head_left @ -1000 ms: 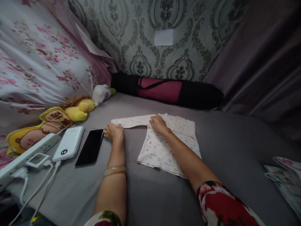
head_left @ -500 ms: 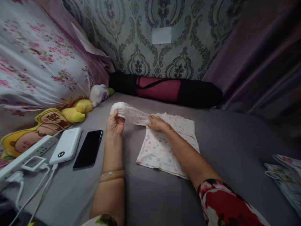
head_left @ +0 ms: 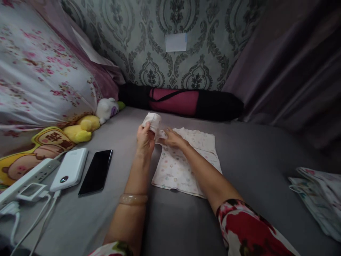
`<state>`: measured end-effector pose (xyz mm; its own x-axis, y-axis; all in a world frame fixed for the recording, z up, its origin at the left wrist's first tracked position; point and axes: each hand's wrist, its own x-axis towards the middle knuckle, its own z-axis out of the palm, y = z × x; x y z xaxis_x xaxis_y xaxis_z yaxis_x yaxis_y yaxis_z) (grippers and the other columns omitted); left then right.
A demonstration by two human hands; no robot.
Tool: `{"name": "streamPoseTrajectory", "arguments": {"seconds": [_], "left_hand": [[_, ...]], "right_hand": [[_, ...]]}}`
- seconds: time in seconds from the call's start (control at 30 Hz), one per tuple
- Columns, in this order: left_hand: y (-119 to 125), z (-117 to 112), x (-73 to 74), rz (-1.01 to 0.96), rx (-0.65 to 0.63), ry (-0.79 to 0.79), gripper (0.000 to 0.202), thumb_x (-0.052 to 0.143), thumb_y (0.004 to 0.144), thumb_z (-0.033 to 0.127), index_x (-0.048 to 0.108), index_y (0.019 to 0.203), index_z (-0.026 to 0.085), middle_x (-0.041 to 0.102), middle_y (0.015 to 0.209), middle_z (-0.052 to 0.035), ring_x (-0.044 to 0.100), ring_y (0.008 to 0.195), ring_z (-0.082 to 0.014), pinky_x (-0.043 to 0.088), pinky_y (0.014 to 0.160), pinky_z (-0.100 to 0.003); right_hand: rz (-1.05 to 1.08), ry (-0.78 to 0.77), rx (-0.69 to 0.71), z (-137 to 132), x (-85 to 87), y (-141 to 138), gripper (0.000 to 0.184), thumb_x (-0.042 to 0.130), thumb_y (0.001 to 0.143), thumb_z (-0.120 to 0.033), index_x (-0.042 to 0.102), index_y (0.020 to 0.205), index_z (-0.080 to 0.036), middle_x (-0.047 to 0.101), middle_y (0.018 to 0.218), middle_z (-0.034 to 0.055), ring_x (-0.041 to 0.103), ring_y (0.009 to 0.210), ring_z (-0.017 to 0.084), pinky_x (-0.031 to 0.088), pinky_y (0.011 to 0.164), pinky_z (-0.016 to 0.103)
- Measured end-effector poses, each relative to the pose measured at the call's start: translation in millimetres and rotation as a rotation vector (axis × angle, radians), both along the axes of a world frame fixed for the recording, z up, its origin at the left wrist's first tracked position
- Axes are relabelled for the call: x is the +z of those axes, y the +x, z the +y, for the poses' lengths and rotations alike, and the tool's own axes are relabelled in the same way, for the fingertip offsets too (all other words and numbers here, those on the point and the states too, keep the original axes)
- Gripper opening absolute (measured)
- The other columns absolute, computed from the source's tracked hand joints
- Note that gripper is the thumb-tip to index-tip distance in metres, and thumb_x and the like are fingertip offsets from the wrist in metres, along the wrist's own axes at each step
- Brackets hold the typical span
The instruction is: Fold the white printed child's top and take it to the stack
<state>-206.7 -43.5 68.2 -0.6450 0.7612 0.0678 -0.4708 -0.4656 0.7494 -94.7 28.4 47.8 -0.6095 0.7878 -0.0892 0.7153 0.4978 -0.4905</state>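
Observation:
A small white printed shirt (head_left: 178,167) lies spread on the grey bed sheet in the middle of the head view. My left hand (head_left: 146,140) pinches the cuff end of its left sleeve (head_left: 153,121), holding it raised off the sheet. Near the shoulder, my right hand (head_left: 172,138) rests on the shirt where the sleeve begins; its fingers are partly hidden by cloth, and they appear closed on the sleeve. Between the hands the sleeve is bunched and bent back toward the body of the shirt.
To the left lie a black phone (head_left: 96,172), a white power bank (head_left: 69,169), a power strip (head_left: 39,175) with cables, and plush toys (head_left: 80,129). A black and pink long bag (head_left: 176,101) lies along the wall. Folded clothes (head_left: 319,199) sit at right.
My left hand has moved right with the sleeve end, closer to my right hand. The sleeve, stretched out before, is now folded inward. The view has shifted slightly.

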Motion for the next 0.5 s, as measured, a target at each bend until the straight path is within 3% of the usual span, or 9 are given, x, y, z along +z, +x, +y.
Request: {"name": "streamPoseTrajectory", "arguments": {"seconds": [0.07,0.13,0.2,0.3,0.4,0.5], "left_hand": [[2.2,3.1,-2.0,0.021,-0.003,0.002,0.02,0.069,0.078,0.028,0.054,0.089,0.02,0.071,0.099,-0.0044,0.067,0.098,-0.0172,0.051,0.088,-0.03],[7.9,6.4,-3.2,0.052,-0.005,0.006,0.024,0.069,0.077,0.032,0.054,0.091,0.02,0.07,0.099,-0.0046,0.067,0.096,-0.0168,0.051,0.088,-0.03],[19.6,8.9,-4.6,0.086,0.011,-0.004,0.027,0.069,0.077,0.036,0.053,0.092,0.021,0.069,0.097,-0.0039,0.067,0.093,-0.016,0.05,0.087,-0.03],[47.4,7.6,-8.5,0.209,-0.031,-0.097,0.03,0.066,0.08,0.044,0.054,0.096,0.022,0.067,0.091,-0.0023,0.066,0.09,-0.0166,0.051,0.083,-0.03],[73.1,2.4,-14.9,0.44,-0.207,-0.185,0.034,0.065,0.082,0.049,0.059,0.102,0.023,0.069,0.097,-0.0055,0.065,0.101,-0.0201,0.05,0.089,-0.032],[77.4,0.8,-21.6,0.544,-0.28,-0.176,0.036,0.058,0.087,0.053,0.06,0.105,0.022,0.067,0.117,-0.0103,0.058,0.119,-0.0225,0.042,0.103,-0.035]], "right_hand": [[0.233,-0.09,-0.121,2.5,0.7,16.1,0.044,0.054,0.093,-0.037,0.055,0.133,-0.018,0.05,0.145,0.0115,0.048,0.132,0.025,0.038,0.109,0.037],[0.468,-0.31,-0.295,0.9,2.4,33.8,0.032,0.046,0.097,-0.034,0.06,0.121,-0.019,0.061,0.131,0.0105,0.061,0.117,0.022,0.046,0.101,0.037],[0.654,-0.609,-0.402,-4.2,5.0,51.6,0.033,0.039,0.1,-0.037,0.061,0.114,-0.016,0.065,0.124,0.0129,0.067,0.104,0.022,0.052,0.093,0.038],[0.779,-0.927,-0.405,-12.7,7.2,75.1,0.048,0.023,0.103,-0.044,0.058,0.11,-0.012,0.066,0.119,0.0195,0.069,0.099,0.022,0.054,0.089,0.037],[0.823,-1.0,-0.357,-15.2,2.6,91.3,0.073,-0.001,0.099,-0.052,0.057,0.114,-0.01,0.066,0.115,0.0226,0.068,0.102,0.026,0.054,0.087,0.045],[0.913,-0.955,-0.384,-12.3,-6.9,99.6,0.078,-0.007,0.096,-0.057,0.052,0.128,-0.016,0.068,0.115,0.0184,0.067,0.102,0.028,0.054,0.083,0.053]]}}
